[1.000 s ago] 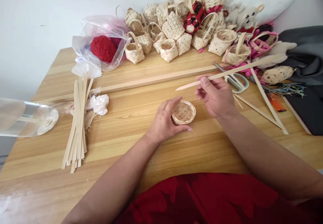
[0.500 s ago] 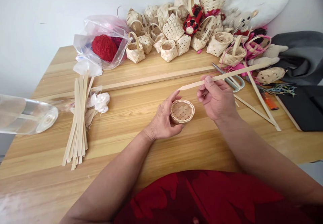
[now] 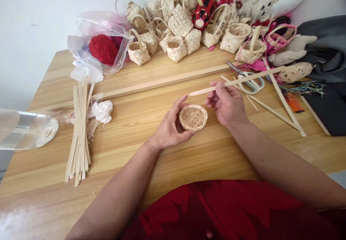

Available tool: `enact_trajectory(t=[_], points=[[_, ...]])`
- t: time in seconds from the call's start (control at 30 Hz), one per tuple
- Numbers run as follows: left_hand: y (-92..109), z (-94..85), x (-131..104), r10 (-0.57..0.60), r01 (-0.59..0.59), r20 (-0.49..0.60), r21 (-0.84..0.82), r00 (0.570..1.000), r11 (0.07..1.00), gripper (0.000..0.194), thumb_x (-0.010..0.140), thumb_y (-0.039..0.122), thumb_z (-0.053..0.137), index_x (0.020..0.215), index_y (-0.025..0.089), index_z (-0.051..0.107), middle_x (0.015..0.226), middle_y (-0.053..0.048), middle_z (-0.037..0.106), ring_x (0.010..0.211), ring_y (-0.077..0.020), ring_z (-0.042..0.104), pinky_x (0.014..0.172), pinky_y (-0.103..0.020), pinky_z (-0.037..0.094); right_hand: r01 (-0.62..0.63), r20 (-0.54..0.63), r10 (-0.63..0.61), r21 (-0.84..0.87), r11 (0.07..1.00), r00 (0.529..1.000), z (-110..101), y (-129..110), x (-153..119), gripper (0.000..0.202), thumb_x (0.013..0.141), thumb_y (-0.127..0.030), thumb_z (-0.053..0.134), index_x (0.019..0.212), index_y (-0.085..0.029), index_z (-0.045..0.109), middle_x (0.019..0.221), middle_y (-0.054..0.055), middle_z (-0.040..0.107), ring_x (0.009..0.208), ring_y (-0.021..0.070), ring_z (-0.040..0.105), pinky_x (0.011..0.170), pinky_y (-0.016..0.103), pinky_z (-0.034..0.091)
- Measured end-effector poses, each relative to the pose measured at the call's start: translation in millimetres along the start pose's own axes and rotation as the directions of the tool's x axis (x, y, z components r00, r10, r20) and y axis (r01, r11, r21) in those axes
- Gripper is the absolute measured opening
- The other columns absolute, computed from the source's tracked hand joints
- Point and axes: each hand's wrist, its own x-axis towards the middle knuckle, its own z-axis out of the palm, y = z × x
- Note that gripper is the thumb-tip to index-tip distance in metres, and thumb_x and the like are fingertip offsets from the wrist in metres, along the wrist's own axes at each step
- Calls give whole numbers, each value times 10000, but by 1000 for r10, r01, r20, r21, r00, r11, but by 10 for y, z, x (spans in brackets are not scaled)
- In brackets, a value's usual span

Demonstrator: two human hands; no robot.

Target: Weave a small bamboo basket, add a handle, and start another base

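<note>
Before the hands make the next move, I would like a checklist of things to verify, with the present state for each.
1. Left grip around the side of the small basket: ok.
2. Right grip pinching the pale strip: ok, between thumb and fingers.
3. Basket opening uncovered: ok, it faces up.
4. Strip's end apart from the left index fingertip: cannot tell, they are very close.
5. Strip clear of the scissors in this view: not ok, it crosses in front of them.

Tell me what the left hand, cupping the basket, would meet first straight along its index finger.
Most likely the pointed end of the thin strip in the right hand: it appears right by the index fingertip of the left hand. Depth is unclear, so they may be touching.
</note>
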Motion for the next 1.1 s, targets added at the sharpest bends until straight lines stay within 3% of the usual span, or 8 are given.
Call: enact_trajectory(t=[0.13, 0.27, 0.57, 0.67, 0.83, 1.0, 1.1], points=[[-18, 28, -8, -26, 26, -40, -11, 999, 1000, 1036, 740, 285, 845, 1594, 194, 265, 1418, -188, 599, 1303, -295, 621, 1146, -443, 467, 29, 0, -29, -14, 999, 1000, 34, 4, -72, 442, 848, -717, 684, 967, -291, 659, 790, 4, 640, 698, 179, 684, 595, 327, 523], [8, 55, -12, -47, 44, -72, -38, 996, 998, 996, 757, 278, 844, 1572, 191, 278, 1415, -192, 615, 1296, -289, 636, 1133, -431, 486, 32, -7, -31, 78, 996, 999, 106, 47, -167, 370, 871, -627, 717, 1002, -282, 689, 850, 3, 663, 780, 172, 710, 679, 317, 576], [37, 134, 2, -78, 74, -164, -32, 983, 997, 842, 778, 263, 842, 1467, 196, 362, 1327, -158, 691, 1196, -248, 697, 1063, -400, 545, 78, -40, -73, 119, 990, 996, 216, 147, -237, 319, 866, -571, 762, 964, -267, 744, 770, -16, 668, 738, 147, 694, 748, 307, 602], [0, 137, 1, -66, 70, -187, 16, 980, 997, 800, 790, 318, 850, 1446, 207, 405, 1377, -161, 660, 1249, -262, 668, 1100, -424, 526, 96, -24, -94, 177, 980, 995, 222, 173, -224, 274, 864, -526, 788, 951, -268, 762, 748, -26, 680, 714, 137, 697, 731, 294, 596], [-91, 83, -8, 73, -70, -121, 29, 990, 997, 926, 719, 388, 921, 1484, 205, 432, 1490, -184, 558, 1331, -310, 600, 1143, -459, 487, 135, -8, -136, 204, 970, 991, 179, 199, -183, 259, 876, -505, 786, 954, -257, 782, 757, -29, 696, 695, 126, 709, 691, 272, 594], [-110, 43, -11, 71, -69, -58, 29, 996, 997, 1152, 653, 479, 958, 1581, 215, 327, 1403, -183, 602, 1294, -346, 622, 1135, -504, 475, 149, -63, -140, 155, 977, 988, 117, 159, -129, 341, 847, -568, 788, 958, -246, 771, 789, -17, 697, 755, 144, 728, 687, 271, 603], [-112, 43, -9, 59, -57, -47, 44, 997, 997, 1176, 656, 509, 950, 1598, 227, 306, 1403, -181, 603, 1288, -351, 629, 1131, -506, 476, 136, -59, -128, 157, 978, 990, 115, 138, -127, 360, 833, -583, 794, 958, -247, 764, 789, -17, 696, 756, 145, 727, 697, 278, 607]])
